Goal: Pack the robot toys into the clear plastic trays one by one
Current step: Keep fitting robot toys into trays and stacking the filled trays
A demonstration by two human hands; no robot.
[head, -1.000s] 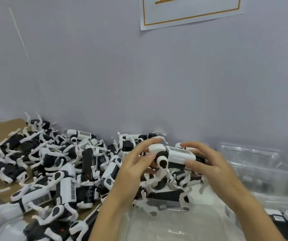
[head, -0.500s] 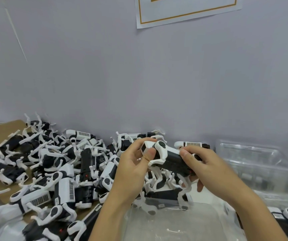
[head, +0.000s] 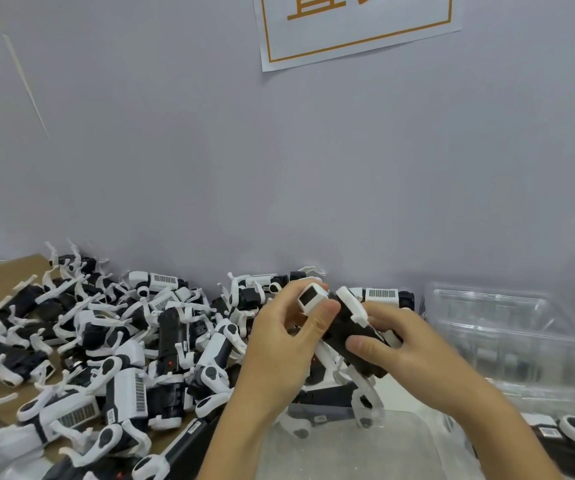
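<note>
At frame centre a robot toy (head: 345,327) is gripped by both hands; its white head is pinched by the left hand (head: 286,344). Its black body is clasped by the right hand (head: 407,355), above a clear plastic tray (head: 414,441).

Dozens of robot toys (head: 133,344), two hands (head: 281,355)

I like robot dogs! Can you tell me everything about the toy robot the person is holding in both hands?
The held robot toy looks like a small dog of hard plastic, with a black body, white legs and a white boxy head with a dark face panel. It is tilted, head up and to the left. The left hand pinches the head and the right hand grips the body. It is in the air above a clear plastic tray, with the pile of toys to its left.
</note>
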